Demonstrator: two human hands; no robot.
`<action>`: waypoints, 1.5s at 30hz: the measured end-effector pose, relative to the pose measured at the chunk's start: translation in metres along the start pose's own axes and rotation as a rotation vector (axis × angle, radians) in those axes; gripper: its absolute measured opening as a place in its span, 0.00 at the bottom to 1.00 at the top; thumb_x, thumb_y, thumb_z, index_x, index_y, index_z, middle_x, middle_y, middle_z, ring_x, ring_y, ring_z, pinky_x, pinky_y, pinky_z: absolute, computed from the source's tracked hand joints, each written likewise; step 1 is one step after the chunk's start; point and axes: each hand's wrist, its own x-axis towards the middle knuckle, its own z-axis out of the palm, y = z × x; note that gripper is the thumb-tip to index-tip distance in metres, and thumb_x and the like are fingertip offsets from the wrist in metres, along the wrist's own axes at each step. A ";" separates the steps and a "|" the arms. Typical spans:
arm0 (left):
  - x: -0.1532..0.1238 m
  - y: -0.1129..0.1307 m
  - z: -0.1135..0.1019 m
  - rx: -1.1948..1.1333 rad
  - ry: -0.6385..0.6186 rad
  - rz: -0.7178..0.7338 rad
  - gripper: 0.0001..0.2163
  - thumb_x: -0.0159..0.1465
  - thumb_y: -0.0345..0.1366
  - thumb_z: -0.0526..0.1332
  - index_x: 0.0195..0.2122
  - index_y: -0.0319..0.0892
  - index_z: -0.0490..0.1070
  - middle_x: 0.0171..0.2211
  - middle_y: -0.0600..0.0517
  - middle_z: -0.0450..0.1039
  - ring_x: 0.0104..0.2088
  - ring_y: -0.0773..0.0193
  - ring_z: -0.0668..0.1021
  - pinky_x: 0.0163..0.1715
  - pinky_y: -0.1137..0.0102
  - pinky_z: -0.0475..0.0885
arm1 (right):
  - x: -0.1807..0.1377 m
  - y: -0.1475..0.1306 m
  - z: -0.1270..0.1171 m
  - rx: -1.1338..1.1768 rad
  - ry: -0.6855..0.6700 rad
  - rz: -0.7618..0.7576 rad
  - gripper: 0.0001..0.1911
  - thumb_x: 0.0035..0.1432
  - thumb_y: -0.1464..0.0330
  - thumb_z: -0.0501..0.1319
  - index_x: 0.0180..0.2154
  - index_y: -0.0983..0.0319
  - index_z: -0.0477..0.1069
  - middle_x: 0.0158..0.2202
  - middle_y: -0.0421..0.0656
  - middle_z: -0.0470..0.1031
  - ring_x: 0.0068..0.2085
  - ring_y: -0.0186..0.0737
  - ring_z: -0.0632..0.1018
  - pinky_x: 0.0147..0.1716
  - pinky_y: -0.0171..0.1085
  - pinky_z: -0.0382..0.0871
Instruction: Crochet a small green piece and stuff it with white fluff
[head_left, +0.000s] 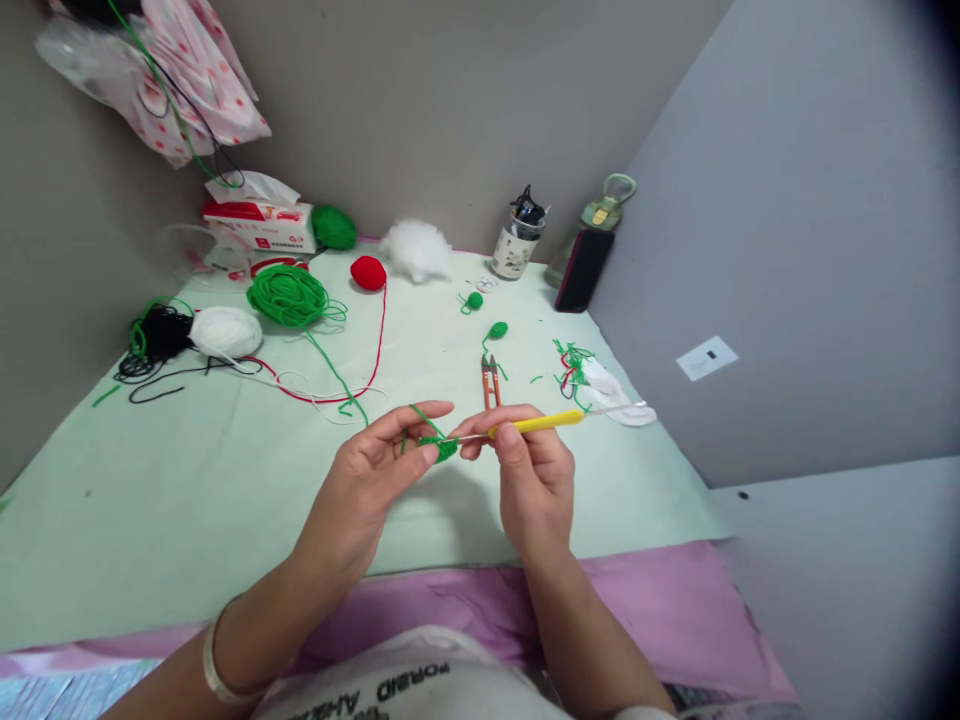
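Note:
Between the thumb and fingers of my left hand (pixel 382 465) is a small green crochet piece (pixel 445 450). Green yarn runs over the left index finger and back toward a loose green yarn skein (pixel 289 296). My right hand (pixel 534 470) grips a crochet hook (pixel 544 422) by its yellow handle. The hook's thin metal end meets the edge of the green piece; whether it is through a stitch is too small to tell. Just beyond the right hand lie orange-handled thread snips (pixel 490 382), with a small green crocheted ball (pixel 498 330) past their tips.
A red yarn ball (pixel 368 273), white yarn ball (pixel 226 332) and black yarn (pixel 159 340) lie at the back left. Stuffing (pixel 416 250), a pen jar (pixel 517 245), a phone (pixel 585 271) and a bottle (pixel 602 212) line the back. Yarn scraps (pixel 574 362) lie to the right.

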 end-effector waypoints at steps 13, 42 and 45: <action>0.004 0.007 0.005 -0.320 -0.077 -0.228 0.17 0.60 0.34 0.73 0.50 0.41 0.82 0.19 0.64 0.59 0.18 0.77 0.51 0.38 0.74 0.73 | -0.004 0.004 0.004 -0.287 0.031 -0.351 0.13 0.69 0.74 0.58 0.46 0.55 0.79 0.38 0.44 0.81 0.37 0.39 0.80 0.36 0.40 0.77; 0.002 0.001 0.002 -0.032 -0.041 -0.043 0.13 0.63 0.37 0.71 0.49 0.50 0.83 0.36 0.53 0.75 0.38 0.64 0.72 0.40 0.72 0.66 | 0.004 0.008 0.000 0.044 0.033 0.049 0.11 0.69 0.61 0.60 0.38 0.59 0.78 0.34 0.43 0.80 0.32 0.36 0.78 0.33 0.38 0.75; 0.001 0.002 0.000 -0.043 -0.022 -0.027 0.13 0.62 0.36 0.71 0.48 0.50 0.83 0.36 0.54 0.73 0.41 0.63 0.73 0.45 0.71 0.66 | 0.004 0.005 -0.001 0.063 0.010 0.045 0.11 0.70 0.62 0.59 0.38 0.60 0.76 0.34 0.43 0.80 0.32 0.36 0.79 0.33 0.37 0.75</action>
